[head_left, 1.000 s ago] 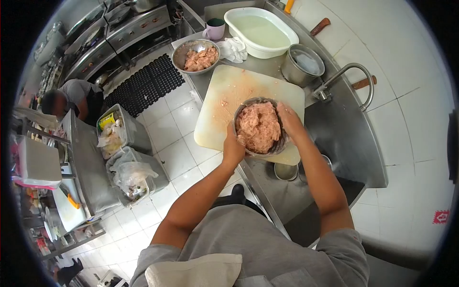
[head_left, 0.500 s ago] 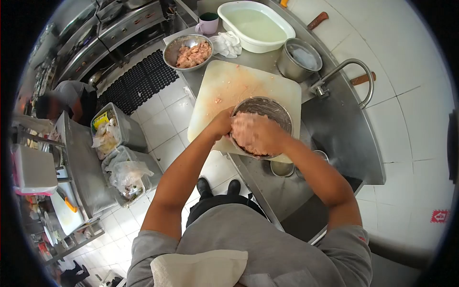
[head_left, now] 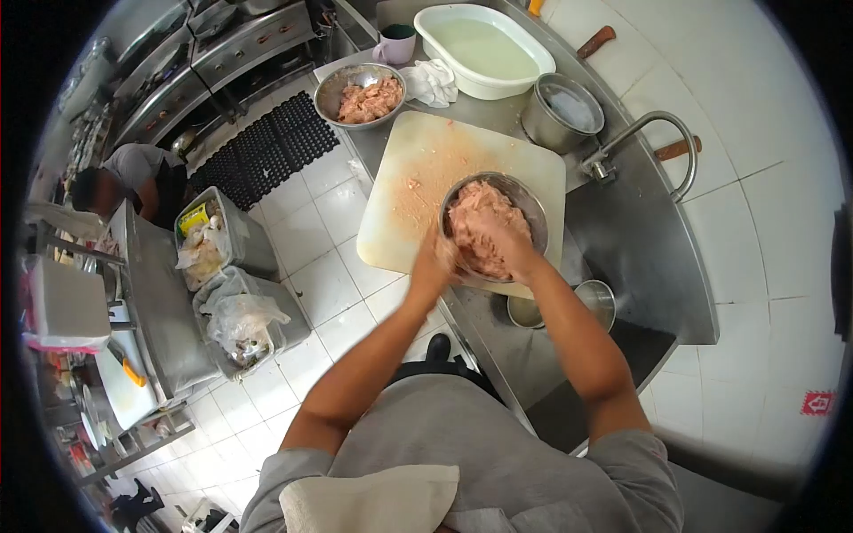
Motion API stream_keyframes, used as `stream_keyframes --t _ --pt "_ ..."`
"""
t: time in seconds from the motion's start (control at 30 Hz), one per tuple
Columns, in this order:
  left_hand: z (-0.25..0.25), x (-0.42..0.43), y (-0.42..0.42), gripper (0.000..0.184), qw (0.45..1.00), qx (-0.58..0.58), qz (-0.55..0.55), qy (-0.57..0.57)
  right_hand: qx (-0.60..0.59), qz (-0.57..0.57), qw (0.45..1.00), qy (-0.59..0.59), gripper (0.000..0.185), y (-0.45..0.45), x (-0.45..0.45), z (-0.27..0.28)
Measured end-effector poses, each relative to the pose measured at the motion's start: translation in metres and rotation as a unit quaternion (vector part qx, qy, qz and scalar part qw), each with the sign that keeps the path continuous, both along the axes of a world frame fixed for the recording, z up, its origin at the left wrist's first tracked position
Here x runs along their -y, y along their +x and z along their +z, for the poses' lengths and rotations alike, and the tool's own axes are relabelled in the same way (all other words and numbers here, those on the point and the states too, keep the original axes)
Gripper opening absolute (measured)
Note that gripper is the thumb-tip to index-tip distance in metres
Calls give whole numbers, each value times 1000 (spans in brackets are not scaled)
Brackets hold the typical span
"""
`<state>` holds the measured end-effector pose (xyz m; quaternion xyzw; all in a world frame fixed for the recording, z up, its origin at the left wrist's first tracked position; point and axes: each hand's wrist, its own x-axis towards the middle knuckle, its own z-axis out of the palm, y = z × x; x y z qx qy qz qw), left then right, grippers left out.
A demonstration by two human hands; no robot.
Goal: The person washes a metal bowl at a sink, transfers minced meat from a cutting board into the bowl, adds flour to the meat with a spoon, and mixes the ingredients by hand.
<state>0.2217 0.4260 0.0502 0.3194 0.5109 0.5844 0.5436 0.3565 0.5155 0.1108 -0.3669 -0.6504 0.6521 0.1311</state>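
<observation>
A metal bowl (head_left: 531,206) of ground meat (head_left: 484,218) rests on the white cutting board (head_left: 400,186). My left hand (head_left: 433,264) is at the bowl's left rim, blurred, so its grip is unclear. Inside the bowl, my right hand (head_left: 506,244) presses into the meat, its fingers blurred and partly sunk in it. Small meat scraps dot the board. A second metal bowl (head_left: 325,96) with meat pieces (head_left: 371,99) stands beyond the board's far left corner.
A white tub (head_left: 484,84) of cloudy liquid, a purple mug (head_left: 395,46), a white cloth (head_left: 432,83) and a metal pot (head_left: 551,124) stand behind the board. The faucet (head_left: 653,124) and sink are right. Bins (head_left: 258,235) and a crouching person (head_left: 142,178) are left.
Half a second ago my right hand covered the meat at the bowl's left side; now it is lower right in the meat. The meat has shifted toward the bowl's middle.
</observation>
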Motion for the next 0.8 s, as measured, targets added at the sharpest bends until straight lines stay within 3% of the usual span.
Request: stream_keyframes --t 0.03,0.17,0.23,0.27,0.3,0.4,0.47,0.53,0.6,0.67,0.7,0.77,0.8 --pt "15 13 14 66 1000 -1 11 -13 -196 -63 956 -209 50 -2 0 7" --pt "28 6 28 58 995 -17 87 -39 -223 -70 958 -163 46 9 -7 18" --pt "14 -1 22 53 992 -39 108 -53 14 -90 990 104 47 23 -8 21" --pt "-1 -6 18 51 978 -166 128 -6 132 -97 958 235 48 29 -10 23" --pt "-2 -9 13 49 945 -289 146 42 132 -96 958 237 48 34 -19 13" --pt "4 -15 -5 45 959 -270 83 12 145 -182 960 152 56 33 -46 -19" --pt "5 -22 -16 42 956 -287 53 18 30 -218 974 -44 60 11 -53 -22" --pt "33 -27 -26 43 973 -212 -48 -82 11 -169 981 -97 61 -9 -76 -29" --pt "27 -42 -41 40 977 -194 -72 -42 -3 -116 982 -151 61 -24 -73 -19" --pt "31 -52 -53 39 969 -175 -170 -41 64 26 996 -51 62 -34 -60 3" --pt "29 -56 -56 40 974 -129 -175 -64 119 98 981 116 61 -30 -63 -7" --pt "29 -66 -66 42 968 -138 -199 -59 126 233 894 362 61 -14 -31 -2" --pt "28 -68 -70 43 962 -148 -223 -56 109 223 836 489 62 -8 -6 2"
